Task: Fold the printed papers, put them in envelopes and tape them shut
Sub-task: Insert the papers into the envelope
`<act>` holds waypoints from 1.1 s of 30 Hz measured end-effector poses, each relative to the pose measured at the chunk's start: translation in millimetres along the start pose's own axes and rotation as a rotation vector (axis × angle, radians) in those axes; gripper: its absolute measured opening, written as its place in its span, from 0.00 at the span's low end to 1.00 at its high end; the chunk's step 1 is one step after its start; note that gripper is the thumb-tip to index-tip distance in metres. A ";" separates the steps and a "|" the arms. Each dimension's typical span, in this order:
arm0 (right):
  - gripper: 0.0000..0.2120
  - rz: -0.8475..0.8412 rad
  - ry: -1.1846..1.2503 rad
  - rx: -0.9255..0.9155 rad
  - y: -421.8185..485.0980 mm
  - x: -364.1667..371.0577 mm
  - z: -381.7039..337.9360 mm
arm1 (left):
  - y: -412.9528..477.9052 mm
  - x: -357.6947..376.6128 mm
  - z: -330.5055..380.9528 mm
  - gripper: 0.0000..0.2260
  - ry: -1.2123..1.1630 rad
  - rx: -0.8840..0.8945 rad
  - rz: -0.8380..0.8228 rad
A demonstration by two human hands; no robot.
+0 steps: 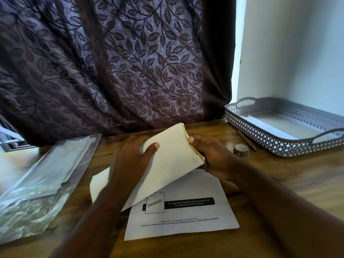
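Though tilted, envelope [167, 164] corner over printed paper [186, 226].

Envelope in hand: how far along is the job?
Done: a white item lies in the tray, sealed or not I cannot tell. In hand: left hand and right hand grip the envelope. Left: the printed paper lies on the table, outside it; the tape roll sits unused.

A dark purple curtain [115, 67] with a woven pattern of leaves and vines hangs in heavy folds across most of the back, and its lower edge meets the rear of the wooden worktop [279, 183]. To the right stands a plain pale wall [294, 45], forming a corner. Cool daylight shows along the curtain's right edge and under its lifted left side.
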State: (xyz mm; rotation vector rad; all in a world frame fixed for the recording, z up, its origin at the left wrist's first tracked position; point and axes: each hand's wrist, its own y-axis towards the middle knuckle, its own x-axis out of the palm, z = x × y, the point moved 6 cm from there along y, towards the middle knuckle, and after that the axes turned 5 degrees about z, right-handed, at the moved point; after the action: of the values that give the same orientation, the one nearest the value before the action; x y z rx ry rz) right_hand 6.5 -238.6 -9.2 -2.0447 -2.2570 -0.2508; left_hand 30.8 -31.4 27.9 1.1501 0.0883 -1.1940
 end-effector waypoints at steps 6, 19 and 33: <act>0.14 0.047 -0.124 0.008 -0.5 -1.0 2.2 | -0.3 -5.6 7.0 0.12 -0.034 -0.015 -0.030; 0.07 0.128 -0.177 -0.208 -8.0 -1.9 -25.3 | 38.6 7.7 75.1 0.17 -0.239 -0.109 -0.292; 0.12 0.062 0.034 -0.160 -7.6 -0.3 -27.0 | 57.8 -9.3 90.0 0.07 -0.277 -0.114 -0.235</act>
State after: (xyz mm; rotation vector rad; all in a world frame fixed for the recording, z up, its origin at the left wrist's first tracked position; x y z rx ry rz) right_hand -2.3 -244.4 16.8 -2.1644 -2.2146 -0.4724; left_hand 26.3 -96.0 113.6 0.8825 0.0812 -1.5271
